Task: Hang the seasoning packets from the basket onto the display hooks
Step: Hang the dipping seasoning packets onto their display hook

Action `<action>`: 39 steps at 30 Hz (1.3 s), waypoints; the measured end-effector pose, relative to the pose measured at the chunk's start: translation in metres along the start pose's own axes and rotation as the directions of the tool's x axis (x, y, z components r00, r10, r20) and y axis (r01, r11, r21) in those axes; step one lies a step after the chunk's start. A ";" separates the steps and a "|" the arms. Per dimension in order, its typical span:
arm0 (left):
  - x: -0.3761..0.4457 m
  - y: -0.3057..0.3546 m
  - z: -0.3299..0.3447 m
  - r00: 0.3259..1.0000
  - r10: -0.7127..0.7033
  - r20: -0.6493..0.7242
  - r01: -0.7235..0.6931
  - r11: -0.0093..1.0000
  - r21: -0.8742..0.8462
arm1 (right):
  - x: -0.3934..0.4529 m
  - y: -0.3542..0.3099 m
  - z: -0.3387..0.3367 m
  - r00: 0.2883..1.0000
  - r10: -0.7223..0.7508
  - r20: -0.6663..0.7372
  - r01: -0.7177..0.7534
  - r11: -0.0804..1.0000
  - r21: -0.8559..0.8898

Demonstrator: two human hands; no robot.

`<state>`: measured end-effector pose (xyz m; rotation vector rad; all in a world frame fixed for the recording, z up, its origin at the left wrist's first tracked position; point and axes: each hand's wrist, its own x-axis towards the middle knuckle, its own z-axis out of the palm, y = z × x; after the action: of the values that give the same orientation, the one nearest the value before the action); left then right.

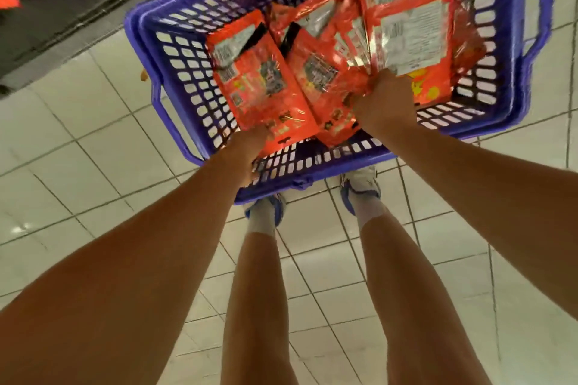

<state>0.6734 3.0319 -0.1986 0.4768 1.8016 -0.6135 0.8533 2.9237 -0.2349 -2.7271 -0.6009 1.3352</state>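
Head view: both hands' fingers hidden among packets in basket.

nothing is reading clearly here: the orange seasoning packets in the basket are showing barcodes, white label panels and print, all too blurred.

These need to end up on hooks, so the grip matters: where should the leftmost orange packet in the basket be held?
Pinch the leftmost packet at its near edge, where the hang hole seems to sit, coming from the person's side over the basket rim. It lies flat, that end nearest; the left hand is already there.
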 end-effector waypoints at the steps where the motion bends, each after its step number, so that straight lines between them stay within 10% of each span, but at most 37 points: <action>1: 0.002 -0.002 -0.001 1.000 -0.002 0.019 0.002 1.000 -0.007 | 0.000 -0.001 0.001 0.999 -0.040 0.005 0.040 0.998 -0.043; 15: 0.034 -0.007 0.001 0.999 0.033 0.026 -0.032 0.998 -0.049 | -0.001 0.019 0.000 0.991 -0.017 0.136 -0.003 0.990 0.142; 22: 0.031 -0.031 0.000 0.923 0.297 -0.245 -0.324 0.942 -0.082 | -0.020 0.017 -0.026 0.944 -0.211 0.253 0.056 0.859 0.508; 26: -0.002 -0.033 -0.010 0.906 0.409 -0.108 -0.423 0.881 -0.214 | -0.022 0.018 -0.051 0.901 -0.212 0.378 -0.021 0.850 0.526; 31: -0.026 -0.021 -0.022 0.750 0.658 -0.074 -0.640 0.749 0.172 | -0.031 0.020 -0.076 0.810 -0.367 0.458 0.168 0.892 0.419; 36: -0.064 0.008 -0.031 0.510 0.835 -0.205 -0.750 0.549 0.369 | -0.061 0.003 -0.098 0.840 -0.540 0.057 0.526 0.835 0.161; 39: -0.093 0.025 -0.035 0.490 0.824 -0.284 -0.776 0.561 0.290 | -0.079 -0.005 -0.123 0.835 -0.550 -0.026 0.550 0.834 0.032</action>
<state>0.6907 3.0715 -0.1054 1.5283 1.6355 0.0693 0.9026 2.9156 -0.0977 -2.2537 -1.2266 1.1496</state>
